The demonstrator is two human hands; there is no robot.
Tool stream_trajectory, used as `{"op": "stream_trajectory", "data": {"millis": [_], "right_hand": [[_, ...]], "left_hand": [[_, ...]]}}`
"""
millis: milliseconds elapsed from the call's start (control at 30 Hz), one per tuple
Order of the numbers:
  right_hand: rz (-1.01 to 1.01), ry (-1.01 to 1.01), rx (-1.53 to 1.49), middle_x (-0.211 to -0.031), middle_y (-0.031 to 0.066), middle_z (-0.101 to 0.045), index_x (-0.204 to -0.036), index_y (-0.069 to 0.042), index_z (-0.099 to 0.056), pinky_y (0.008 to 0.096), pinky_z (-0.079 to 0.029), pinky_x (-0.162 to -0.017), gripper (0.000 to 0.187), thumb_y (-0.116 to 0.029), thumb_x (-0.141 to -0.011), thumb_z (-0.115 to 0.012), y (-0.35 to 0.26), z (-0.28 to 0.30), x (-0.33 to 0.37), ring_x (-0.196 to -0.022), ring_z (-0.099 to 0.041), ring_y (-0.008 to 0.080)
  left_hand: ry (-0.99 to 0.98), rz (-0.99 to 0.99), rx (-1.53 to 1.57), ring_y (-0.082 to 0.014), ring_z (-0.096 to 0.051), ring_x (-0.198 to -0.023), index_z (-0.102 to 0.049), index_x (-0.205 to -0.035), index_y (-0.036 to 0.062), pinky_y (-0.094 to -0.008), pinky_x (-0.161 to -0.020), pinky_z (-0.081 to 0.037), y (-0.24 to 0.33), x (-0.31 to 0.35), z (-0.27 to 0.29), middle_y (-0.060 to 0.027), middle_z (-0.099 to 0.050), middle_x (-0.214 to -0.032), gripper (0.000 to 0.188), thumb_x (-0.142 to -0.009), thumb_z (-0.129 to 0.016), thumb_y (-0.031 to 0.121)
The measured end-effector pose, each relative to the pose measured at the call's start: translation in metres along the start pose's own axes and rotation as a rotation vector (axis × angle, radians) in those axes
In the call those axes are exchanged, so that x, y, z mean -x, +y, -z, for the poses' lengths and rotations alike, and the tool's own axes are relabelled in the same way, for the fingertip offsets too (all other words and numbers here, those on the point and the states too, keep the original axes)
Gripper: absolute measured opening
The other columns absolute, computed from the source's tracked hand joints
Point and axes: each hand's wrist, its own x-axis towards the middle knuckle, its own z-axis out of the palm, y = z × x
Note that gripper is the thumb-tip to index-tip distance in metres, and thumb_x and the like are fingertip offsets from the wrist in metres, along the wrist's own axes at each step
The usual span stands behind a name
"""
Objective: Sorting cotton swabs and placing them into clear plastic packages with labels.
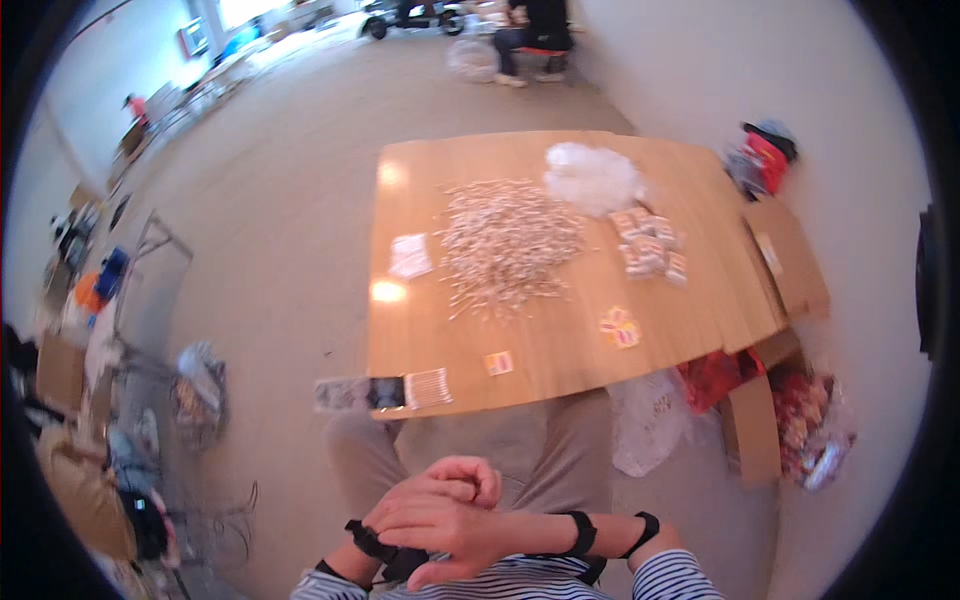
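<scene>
My left hand (447, 484) is above my lap with its fingers curled in, and nothing shows in it. Across its wrist lies my right hand (440, 528), fingers stretched out and thumb apart, touching the black wrist strap (372, 541). Beyond my hands, on the wooden table (680, 345), is a large heap of cotton swabs (505, 240). At the near left edge are a row of swabs (428, 388), a black piece (386, 392) and a grey flat packet (342, 394) that overhangs the edge. A small coloured card (498, 363) lies close by.
More yellow cards (620, 327), bundled swab packs (650, 243), clear plastic bags (595, 180) and a white packet (410, 256) lie on the table. Cardboard boxes (750, 430) and a plastic bag (650, 425) stand at the right. Another person (540, 30) sits far off.
</scene>
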Motion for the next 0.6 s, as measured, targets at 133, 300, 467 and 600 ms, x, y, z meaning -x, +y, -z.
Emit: {"op": "stream_trajectory", "data": {"millis": [133, 300, 467, 600], "right_hand": [[-0.143, 0.100, 0.176, -0.116, 0.0197, -0.064, -0.119, 0.004, -0.062, 0.0462, -0.047, -0.098, 0.059, -0.045, -0.087, -0.072, -0.001, 0.048, 0.008, -0.114, -0.060, 0.0382], [-0.147, 0.645, 0.575, -0.148, 0.0254, -0.044, -0.148, 0.006, -0.037, 0.0469, -0.031, -0.115, 0.116, -0.089, -0.082, -0.030, -0.024, 0.110, -0.019, -0.139, -0.042, 0.0375], [0.259, 0.856, 0.434, -0.159, 0.0249, -0.026, -0.153, 0.007, -0.022, 0.0450, -0.008, -0.123, 0.114, -0.085, -0.086, -0.028, -0.039, 0.123, -0.146, -0.150, -0.021, 0.0334], [0.638, 0.698, 0.357, -0.162, 0.0219, -0.022, -0.153, 0.003, -0.027, 0.0476, -0.006, -0.123, 0.096, -0.069, -0.090, -0.039, -0.064, 0.011, -0.255, -0.151, -0.016, 0.0358]], "left_hand": [[0.521, -0.133, -0.094, -0.0176, -0.059, -0.102, -0.062, -0.110, 0.0043, -0.0327, -0.092, -0.046, -0.001, 0.035, 0.028, -0.0064, -0.063, -0.107, 0.040, -0.098, -0.060, 0.042], [1.190, -1.121, -0.296, -0.0222, -0.039, -0.139, -0.045, -0.144, 0.0079, -0.0450, -0.113, -0.028, 0.059, 0.153, 0.021, -0.0089, -0.046, -0.149, 0.074, -0.099, -0.036, 0.066], [1.349, -1.642, -0.785, -0.0244, -0.017, -0.152, -0.024, -0.157, 0.0088, -0.0503, -0.120, -0.008, 0.133, 0.238, -0.046, -0.0119, -0.024, -0.163, 0.088, -0.096, -0.027, 0.074], [0.965, -1.858, -0.967, -0.0272, -0.011, -0.154, -0.016, -0.159, 0.0078, -0.0524, -0.121, -0.003, 0.190, 0.216, -0.104, -0.0167, -0.016, -0.165, 0.093, -0.095, -0.029, 0.074]]}}
